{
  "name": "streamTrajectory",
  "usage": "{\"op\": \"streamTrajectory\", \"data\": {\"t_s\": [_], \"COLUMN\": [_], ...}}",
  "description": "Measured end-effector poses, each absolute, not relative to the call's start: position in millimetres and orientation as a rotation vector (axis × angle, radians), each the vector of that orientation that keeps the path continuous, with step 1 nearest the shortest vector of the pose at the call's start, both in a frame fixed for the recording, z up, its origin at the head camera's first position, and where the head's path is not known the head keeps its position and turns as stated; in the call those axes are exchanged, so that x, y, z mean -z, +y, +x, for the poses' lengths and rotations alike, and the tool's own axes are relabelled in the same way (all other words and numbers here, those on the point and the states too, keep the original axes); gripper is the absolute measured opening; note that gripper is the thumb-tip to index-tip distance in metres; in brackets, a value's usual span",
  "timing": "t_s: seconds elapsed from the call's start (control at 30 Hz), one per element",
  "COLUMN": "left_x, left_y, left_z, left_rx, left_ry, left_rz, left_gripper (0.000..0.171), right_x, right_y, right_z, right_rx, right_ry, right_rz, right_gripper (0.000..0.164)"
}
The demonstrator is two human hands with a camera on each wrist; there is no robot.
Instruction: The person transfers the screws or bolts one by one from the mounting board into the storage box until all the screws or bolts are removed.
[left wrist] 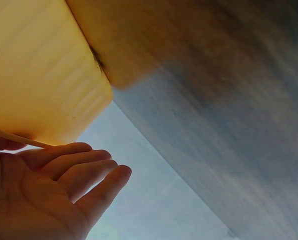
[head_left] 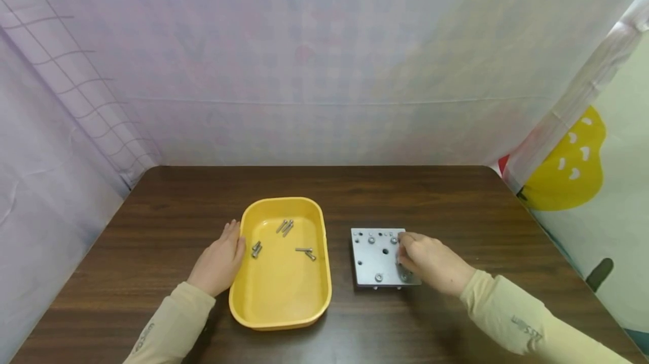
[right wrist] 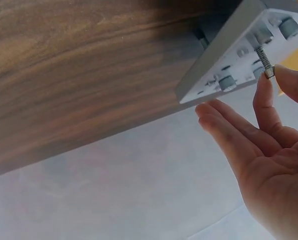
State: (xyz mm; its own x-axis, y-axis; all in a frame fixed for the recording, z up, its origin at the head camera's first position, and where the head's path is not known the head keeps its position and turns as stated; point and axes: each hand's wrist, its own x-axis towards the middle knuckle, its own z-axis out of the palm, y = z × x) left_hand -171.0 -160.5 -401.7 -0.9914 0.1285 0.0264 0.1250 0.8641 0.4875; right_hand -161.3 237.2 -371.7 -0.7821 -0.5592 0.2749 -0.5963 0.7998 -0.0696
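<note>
My right hand [head_left: 431, 262] is over the right side of a square grey metal plate [head_left: 367, 265]. Between thumb and index fingertip it pinches a screw [right wrist: 264, 60], whose threaded shank points at the plate's face. The other fingers stretch out past the plate's edge. Several socket-head screws [right wrist: 227, 83] stand in the plate, their heads raised above the face. My left hand [head_left: 220, 260] rests along the left side of a yellow tray [head_left: 279, 319], fingers straight and thumb at the rim. Loose screws [head_left: 287, 229] lie in the tray in small groups.
The plate sits to the right of the tray on a dark brown wooden table [head_left: 203, 183], with a gap between them. Pale curtains [head_left: 304, 71] hang behind the table's far edge. A yellow patterned shape [head_left: 568, 167] shows beyond the right edge.
</note>
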Motion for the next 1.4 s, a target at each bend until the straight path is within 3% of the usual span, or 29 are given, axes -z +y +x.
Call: {"op": "streamTrajectory", "data": {"t_s": [0.77,1.1,1.4], "left_x": [400.3,400.7,401.7], "left_y": [-161.1,-160.2,-160.3], "left_z": [-171.7,-172.5,-172.7], "left_rx": [-0.778,-0.775,-0.778], "left_ry": [3.019,3.021,3.029], "left_rz": [0.2,0.196,0.2], "left_gripper": [0.053,0.054,0.053], "right_x": [333.0,324.9,318.9], "right_y": [216.2,191.2,158.2], "right_z": [-182.4,-196.1,-205.3], "right_rx": [-0.331,-0.277,-0.22], "right_ry": [-2.828,-2.761,-2.799], "right_rz": [0.867,0.994,1.068], "right_gripper": [0.009,0.005,0.012]}}
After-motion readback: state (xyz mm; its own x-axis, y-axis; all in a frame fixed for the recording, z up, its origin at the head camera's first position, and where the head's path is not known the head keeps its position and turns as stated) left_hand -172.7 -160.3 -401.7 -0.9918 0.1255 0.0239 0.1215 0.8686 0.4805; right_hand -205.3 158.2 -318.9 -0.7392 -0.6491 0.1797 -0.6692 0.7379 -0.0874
